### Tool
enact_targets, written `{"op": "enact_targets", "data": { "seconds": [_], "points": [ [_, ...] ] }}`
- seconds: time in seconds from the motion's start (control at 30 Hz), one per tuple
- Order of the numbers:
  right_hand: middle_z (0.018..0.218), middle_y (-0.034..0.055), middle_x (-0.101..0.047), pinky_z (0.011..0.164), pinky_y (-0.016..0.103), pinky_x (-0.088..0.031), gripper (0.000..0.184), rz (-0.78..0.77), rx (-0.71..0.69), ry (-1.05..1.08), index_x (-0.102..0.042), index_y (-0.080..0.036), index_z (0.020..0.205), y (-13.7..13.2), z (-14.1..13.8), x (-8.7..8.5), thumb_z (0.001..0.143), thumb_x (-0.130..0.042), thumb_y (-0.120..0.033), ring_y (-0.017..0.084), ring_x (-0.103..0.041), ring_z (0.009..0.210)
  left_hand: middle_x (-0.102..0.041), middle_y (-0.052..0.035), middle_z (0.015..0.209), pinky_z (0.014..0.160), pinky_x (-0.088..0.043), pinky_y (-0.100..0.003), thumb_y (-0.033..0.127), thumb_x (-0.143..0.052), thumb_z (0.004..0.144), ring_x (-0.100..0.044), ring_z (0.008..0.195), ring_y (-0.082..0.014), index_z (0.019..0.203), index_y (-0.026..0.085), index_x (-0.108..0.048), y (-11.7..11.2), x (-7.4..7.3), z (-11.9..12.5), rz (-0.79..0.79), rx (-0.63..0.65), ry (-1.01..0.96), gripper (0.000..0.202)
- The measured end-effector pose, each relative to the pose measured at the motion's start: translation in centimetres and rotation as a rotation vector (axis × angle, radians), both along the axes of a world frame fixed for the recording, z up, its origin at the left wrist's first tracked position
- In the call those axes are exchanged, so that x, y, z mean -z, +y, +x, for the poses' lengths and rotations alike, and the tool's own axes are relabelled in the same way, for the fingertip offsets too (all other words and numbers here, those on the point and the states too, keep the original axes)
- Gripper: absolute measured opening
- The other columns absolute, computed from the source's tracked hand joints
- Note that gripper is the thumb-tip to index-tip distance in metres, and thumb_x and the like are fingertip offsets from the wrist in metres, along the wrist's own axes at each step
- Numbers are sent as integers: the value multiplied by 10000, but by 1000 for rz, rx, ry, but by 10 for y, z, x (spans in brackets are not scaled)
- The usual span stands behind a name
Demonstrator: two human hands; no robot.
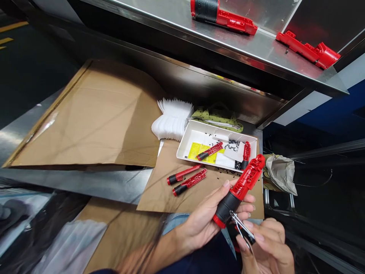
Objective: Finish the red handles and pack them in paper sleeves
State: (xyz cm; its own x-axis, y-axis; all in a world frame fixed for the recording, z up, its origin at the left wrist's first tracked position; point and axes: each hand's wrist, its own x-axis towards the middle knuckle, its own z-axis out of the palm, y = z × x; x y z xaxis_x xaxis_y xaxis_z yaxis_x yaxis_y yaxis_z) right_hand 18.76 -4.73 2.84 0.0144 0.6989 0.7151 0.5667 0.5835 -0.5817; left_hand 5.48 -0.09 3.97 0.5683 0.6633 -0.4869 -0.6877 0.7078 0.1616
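My left hand (pixel 203 219) is wrapped round a red-and-black plastic housing (pixel 246 179), its red end pointing up and away to the right. In my right hand (pixel 269 243) is a pair of metal tweezers (pixel 242 227), pinched between thumb and fingers. The tweezer tips meet the black sleeve near the housing's lower end; whether they grip a small part there I cannot tell. Beyond my hands, two similar housings, one (pixel 190 182) in front of the other (pixel 182 175), lie on a cardboard sheet (pixel 159 194).
A white tray (pixel 182 150) holds more housings (pixel 210 151) and small black pieces (pixel 232 145). Behind it lies a green pouch (pixel 218 120), with stacked white foam sleeves (pixel 173 120) beside it. A large carton (pixel 94 118) stands left. Two red parts rest on the metal shelf (pixel 268 57) above.
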Motion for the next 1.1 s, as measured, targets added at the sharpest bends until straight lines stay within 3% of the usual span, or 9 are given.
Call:
{"op": "enact_targets", "data": {
  "seconds": [0.17, 0.3, 0.37, 0.47, 0.6, 0.9, 1.1],
  "points": [
    [766, -16, -740, 636, 339, -458, 173, 10, 97, 56, -581, -208, 806, -6, -2, 10, 851, -748, -197, 139, -579, 615, -772, -97, 924, 756, -580, -209, 355, -389, 1016, -742, 790, -136, 1039, 151, -703, 0, 0, -1, 11, -16, -16, 375],
    [602, -59, -624, 717, 344, -443, 208, 170, 75, -139, -565, -231, 731, -11, 17, 16, 886, -704, -224, 133, -471, 573, -768, -112, 912, 718, -583, -219, 352, -407, 1013, -738, 752, -141, 1040, 126, -693, 0, 1, -3, 6, -21, -70, 365],
    [545, -61, -580, 765, 350, -440, 208, 179, 94, -202, -581, -235, 717, -14, 25, 16, 891, -694, -222, 140, -443, 567, -764, -120, 912, 715, -585, -225, 351, -482, 989, -736, 751, -146, 1047, 106, -687, 0, 1, -3, -9, -26, -85, 325],
    [602, -45, -657, 813, 387, -458, 194, 111, 117, -141, -565, -231, 756, -14, 24, 12, 871, -719, -259, 151, -510, 588, -761, -126, 925, 713, -583, -224, 369, -572, 946, -732, 750, -152, 1061, 111, -682, 0, 2, -2, -6, -30, -84, 303],
    [708, -24, -742, 765, 385, -483, 193, 18, 60, -107, -568, -222, 829, -8, 12, 5, 820, -760, -235, 161, -610, 628, -763, -113, 936, 726, -580, -228, 390, -559, 947, -729, 757, -153, 1046, 145, -698, -1, 2, 0, 4, -12, -49, 298],
    [704, -19, -751, 789, 378, -472, 181, 0, 66, -78, -582, -215, 835, -7, 6, 1, 817, -762, -203, 157, -607, 639, -766, -107, 912, 716, -576, -211, 341, -453, 988, -728, 775, -153, 979, 156, -741, 0, -2, -1, 14, -14, 17, 342],
    [688, -31, -751, 790, 368, -468, 165, 7, 48, -135, -579, -218, 825, -4, 8, -1, 842, -742, -224, 140, -607, 575, -762, -112, 903, 667, -583, -204, 316, -426, 1000, -739, 752, -162, 1151, 155, -693, 0, -3, -1, 34, -16, 25, 346]
  ]
}}
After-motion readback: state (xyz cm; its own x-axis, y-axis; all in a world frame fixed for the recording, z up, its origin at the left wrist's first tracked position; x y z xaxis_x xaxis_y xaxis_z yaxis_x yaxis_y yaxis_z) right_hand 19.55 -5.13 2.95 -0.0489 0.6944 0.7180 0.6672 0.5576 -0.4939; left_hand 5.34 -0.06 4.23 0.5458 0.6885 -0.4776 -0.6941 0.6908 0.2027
